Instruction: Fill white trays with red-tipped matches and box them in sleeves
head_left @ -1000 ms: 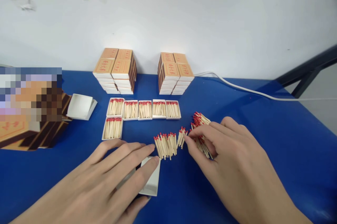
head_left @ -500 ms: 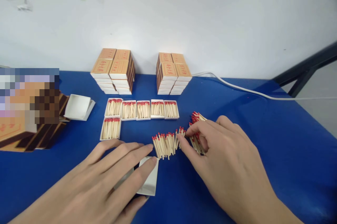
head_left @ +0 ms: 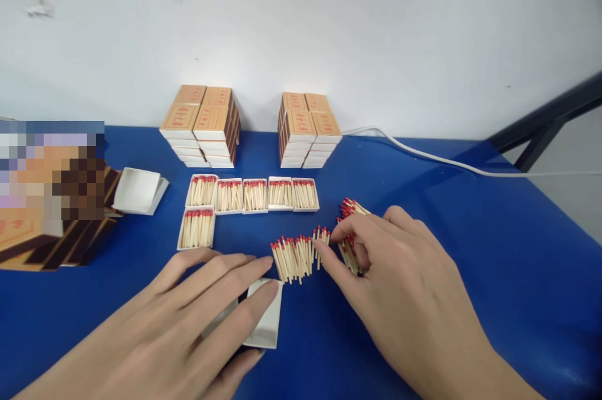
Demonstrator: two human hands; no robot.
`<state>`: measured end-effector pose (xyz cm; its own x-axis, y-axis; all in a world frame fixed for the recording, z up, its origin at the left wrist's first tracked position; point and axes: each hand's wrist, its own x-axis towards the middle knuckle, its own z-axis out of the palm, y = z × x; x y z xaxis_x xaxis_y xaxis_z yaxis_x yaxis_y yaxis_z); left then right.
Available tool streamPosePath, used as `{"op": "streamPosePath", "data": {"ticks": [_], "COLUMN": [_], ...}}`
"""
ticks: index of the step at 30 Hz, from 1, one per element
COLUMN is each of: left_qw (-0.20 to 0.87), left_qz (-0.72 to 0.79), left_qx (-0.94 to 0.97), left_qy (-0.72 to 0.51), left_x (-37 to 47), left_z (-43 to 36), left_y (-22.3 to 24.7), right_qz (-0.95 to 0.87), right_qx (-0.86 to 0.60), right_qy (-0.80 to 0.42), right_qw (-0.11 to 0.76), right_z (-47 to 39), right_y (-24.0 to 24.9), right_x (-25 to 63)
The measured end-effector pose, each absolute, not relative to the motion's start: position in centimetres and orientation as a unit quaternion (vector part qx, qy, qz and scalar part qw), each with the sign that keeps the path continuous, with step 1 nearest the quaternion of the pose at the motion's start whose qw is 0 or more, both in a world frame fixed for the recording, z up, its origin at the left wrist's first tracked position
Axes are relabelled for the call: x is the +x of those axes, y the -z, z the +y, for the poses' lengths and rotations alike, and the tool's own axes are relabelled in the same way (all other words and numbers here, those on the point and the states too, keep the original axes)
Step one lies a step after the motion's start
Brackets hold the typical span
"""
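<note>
A row of loose red-tipped matches (head_left: 294, 259) lies on the blue table between my hands. My left hand (head_left: 211, 312) is spread over an empty white tray (head_left: 267, 318), its forefinger touching the row's left end. At the row's right end, my right hand (head_left: 399, 287) has thumb and forefinger bent round a few matches; whether it pinches one is hard to see. Behind its fingers sits a second pile of matches (head_left: 348, 246), partly hidden. Several small trays full of matches (head_left: 255, 195) stand farther back, one more tray (head_left: 196, 228) in front of the leftmost.
Two stacks of matchboxes, one left (head_left: 211, 121) and one right (head_left: 308, 124), stand near the wall. Empty trays (head_left: 138, 190) and more matchboxes (head_left: 28, 234) lie at the left. A white cable (head_left: 423, 154) runs along the back right.
The view has shifted very slightly. Both hands keep nearly the same pose, and the matches at my right fingertips sit a little differently.
</note>
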<state>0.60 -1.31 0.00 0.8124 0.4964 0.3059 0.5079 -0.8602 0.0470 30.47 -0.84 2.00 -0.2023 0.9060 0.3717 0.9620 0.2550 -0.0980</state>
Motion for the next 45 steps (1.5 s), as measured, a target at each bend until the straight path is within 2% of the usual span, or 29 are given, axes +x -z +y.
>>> {"op": "streamPosePath", "data": {"ticks": [45], "left_qw": [0.015], "left_qz": [-0.267], "left_qx": [-0.950], "left_qy": [0.159], "left_x": [0.64], "left_z": [-1.38], "left_y": [0.22], "right_qz": [-0.785], "right_qx": [-0.586], "right_qy": [0.061], "right_qw": [0.189], "right_z": [-1.01], "right_y": [-1.99], "right_x": [30.86]}}
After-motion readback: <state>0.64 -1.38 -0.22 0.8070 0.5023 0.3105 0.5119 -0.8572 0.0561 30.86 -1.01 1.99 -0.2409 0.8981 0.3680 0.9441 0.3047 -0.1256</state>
